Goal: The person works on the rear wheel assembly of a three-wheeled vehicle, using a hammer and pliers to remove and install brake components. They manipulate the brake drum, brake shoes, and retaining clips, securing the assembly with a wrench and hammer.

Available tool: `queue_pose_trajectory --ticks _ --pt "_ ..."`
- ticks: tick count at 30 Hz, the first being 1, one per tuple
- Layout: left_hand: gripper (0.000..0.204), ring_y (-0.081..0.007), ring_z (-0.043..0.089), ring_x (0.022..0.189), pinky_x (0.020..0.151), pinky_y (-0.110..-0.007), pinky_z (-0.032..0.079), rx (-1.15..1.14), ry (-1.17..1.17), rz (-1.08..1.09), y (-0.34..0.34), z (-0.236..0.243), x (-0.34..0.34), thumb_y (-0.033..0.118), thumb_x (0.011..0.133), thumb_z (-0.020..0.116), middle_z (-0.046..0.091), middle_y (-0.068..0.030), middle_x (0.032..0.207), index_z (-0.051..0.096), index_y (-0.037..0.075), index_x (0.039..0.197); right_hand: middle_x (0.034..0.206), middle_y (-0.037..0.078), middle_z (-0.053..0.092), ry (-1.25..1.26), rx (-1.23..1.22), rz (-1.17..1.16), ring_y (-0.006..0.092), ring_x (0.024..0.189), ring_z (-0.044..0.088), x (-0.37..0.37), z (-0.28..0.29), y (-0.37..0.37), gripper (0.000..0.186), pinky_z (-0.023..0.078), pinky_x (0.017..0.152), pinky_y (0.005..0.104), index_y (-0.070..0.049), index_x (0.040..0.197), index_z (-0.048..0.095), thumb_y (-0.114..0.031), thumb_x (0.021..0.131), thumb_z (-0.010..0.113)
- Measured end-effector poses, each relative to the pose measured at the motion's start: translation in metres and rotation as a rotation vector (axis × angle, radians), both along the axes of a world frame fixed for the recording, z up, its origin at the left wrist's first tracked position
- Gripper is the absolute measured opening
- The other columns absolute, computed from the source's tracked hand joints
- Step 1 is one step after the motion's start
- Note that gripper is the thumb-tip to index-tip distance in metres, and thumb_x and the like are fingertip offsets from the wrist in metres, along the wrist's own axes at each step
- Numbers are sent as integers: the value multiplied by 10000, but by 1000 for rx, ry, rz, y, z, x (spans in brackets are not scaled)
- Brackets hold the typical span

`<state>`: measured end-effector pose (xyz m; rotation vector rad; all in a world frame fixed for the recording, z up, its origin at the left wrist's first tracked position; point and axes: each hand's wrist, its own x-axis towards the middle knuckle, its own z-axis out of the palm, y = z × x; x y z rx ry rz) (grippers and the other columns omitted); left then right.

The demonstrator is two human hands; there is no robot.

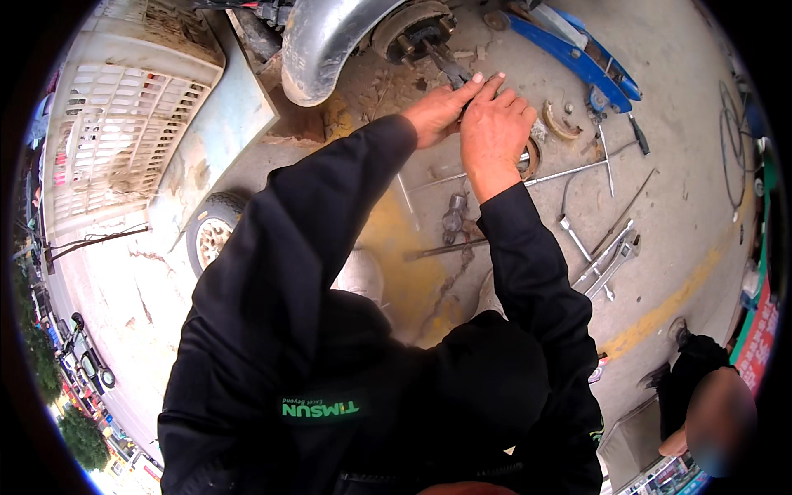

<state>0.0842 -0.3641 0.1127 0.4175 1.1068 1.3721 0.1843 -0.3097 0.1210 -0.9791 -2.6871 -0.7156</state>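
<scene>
At the top middle, a rusty wheel hub with its brake parts [410, 37] is exposed under a silver-grey fender [326, 49]. A pair of dark metal pliers [446, 66] points up into the hub, its jaws at the parts near the hub's middle. My left hand [439, 114] is closed round the handles from the left. My right hand [497, 134] wraps them from the right, and the two hands touch. The handle ends are hidden by my fingers. Just beyond my right wrist, a round brake drum [533, 157] lies partly covered. A curved brake shoe [561, 124] rests farther right.
A blue floor jack [569, 54] stands at the upper right. On the ground lie a hammer [454, 219], a cross-shaped lug wrench [569, 172] and several wrenches [606, 260]. A vehicle bed with a white crate [124, 132] is at left. Another person [701, 396] is at lower right.
</scene>
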Motion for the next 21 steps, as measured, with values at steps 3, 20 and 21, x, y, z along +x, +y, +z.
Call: queue_pose_trajectory --ticks 3,20,21 --pt "754 -187 515 1226 1022 -372 427 -82 18 -11 -1 -1 -4 617 919 554 553 -103 1324 486 11 1363 908 131 639 -17 -86 -14 283 810 615 0 10 -5 481 465 685 399 -3 1275 569 -212 844 618" --pt "664 -184 554 1141 959 -353 494 92 -349 162 24 -12 11 637 952 444 554 -90 1232 483 63 1284 838 184 659 -60 -412 81 338 711 695 1 46 20 453 568 614 421 -61 1147 566 -268 771 708" --pt "772 -246 334 1414 1154 -412 284 125 -326 54 26 -14 6 645 983 311 346 -78 1539 175 134 1546 847 181 661 -72 -443 99 334 712 695 1 52 21 451 567 612 414 -57 1150 568 -264 774 705"
